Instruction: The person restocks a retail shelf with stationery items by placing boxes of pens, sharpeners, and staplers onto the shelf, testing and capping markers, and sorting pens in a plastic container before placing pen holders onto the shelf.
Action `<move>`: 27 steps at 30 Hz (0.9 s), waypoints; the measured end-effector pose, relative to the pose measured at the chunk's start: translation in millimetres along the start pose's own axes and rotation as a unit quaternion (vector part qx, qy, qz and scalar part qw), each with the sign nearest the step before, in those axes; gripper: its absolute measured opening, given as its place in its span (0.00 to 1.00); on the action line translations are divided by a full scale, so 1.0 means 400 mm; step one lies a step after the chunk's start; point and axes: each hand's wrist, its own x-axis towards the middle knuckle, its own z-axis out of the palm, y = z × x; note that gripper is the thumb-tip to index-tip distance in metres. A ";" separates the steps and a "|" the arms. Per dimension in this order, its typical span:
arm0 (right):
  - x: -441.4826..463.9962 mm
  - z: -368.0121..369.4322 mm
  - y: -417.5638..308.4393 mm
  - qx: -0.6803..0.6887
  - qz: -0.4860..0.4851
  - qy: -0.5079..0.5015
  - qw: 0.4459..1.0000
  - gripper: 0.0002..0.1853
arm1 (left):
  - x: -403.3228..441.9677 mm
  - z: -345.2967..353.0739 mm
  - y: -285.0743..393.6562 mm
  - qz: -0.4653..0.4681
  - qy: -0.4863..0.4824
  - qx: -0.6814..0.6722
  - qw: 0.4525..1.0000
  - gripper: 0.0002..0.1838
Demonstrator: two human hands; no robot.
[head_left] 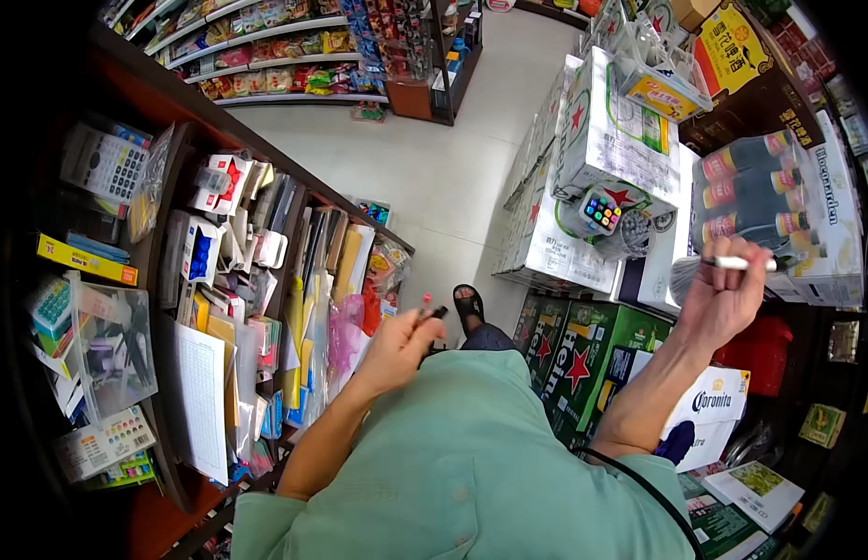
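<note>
My left hand (397, 350) is closed in front of my body, near the shelf of stationery. Out of its fingers stick a small dark marker (439, 314) and a red-tipped end; the rest is hidden by the fingers. Raised at the right, my right hand (723, 303) pinches a white marker (730, 263) with a dark end. Behind that hand lies a shrink-wrapped pack of dark bottles (751, 191). A clear holder of colourful markers (600, 213) stands on the white cartons, left of my right hand.
A shelf of notebooks and envelopes (308, 289) runs along my left. White star-marked cartons (583, 140) and green beer cases (583, 355) are stacked on my right. Tiled floor (434, 187) runs ahead between them towards snack shelves (275, 47).
</note>
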 end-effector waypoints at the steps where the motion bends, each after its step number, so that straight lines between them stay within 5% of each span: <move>1: 0.005 -0.007 0.011 -0.045 0.000 -0.035 0.998 0.18 | 0.005 -0.001 -0.002 -0.004 -0.001 0.000 1.000 0.12; 3: -0.004 -0.034 0.018 -0.139 -0.017 -0.090 0.986 0.18 | 0.051 -0.009 0.021 0.068 0.011 -0.002 0.998 0.12; 5: -0.022 -0.029 0.100 0.017 0.061 -0.195 0.979 0.16 | 0.078 -0.022 0.044 0.092 0.002 -0.026 0.995 0.12; 11: -0.024 -0.083 0.157 0.106 0.195 -0.131 0.966 0.16 | 0.084 -0.031 0.035 0.112 0.002 -0.008 0.994 0.12; 13: -0.013 -0.119 0.171 0.091 0.170 -0.146 0.970 0.06 | 0.077 -0.022 0.019 0.070 -0.011 -0.043 0.997 0.12; 17: 0.023 -0.269 0.224 -0.012 0.135 -0.078 0.988 0.04 | 0.060 -0.008 -0.017 0.042 0.021 -0.090 0.995 0.10; 18: 0.036 -0.336 0.254 -0.147 0.120 -0.033 0.981 0.04 | 0.054 -0.013 -0.032 0.033 0.028 -0.104 0.994 0.10; 22: 0.020 -0.552 0.366 -0.492 0.092 -0.013 0.866 0.08 | 0.028 -0.026 -0.076 0.009 0.058 -0.127 0.990 0.11; 27: -0.023 -0.606 0.437 -0.579 0.055 -0.008 0.813 0.10 | 0.020 -0.023 -0.093 -0.030 0.050 -0.175 0.983 0.12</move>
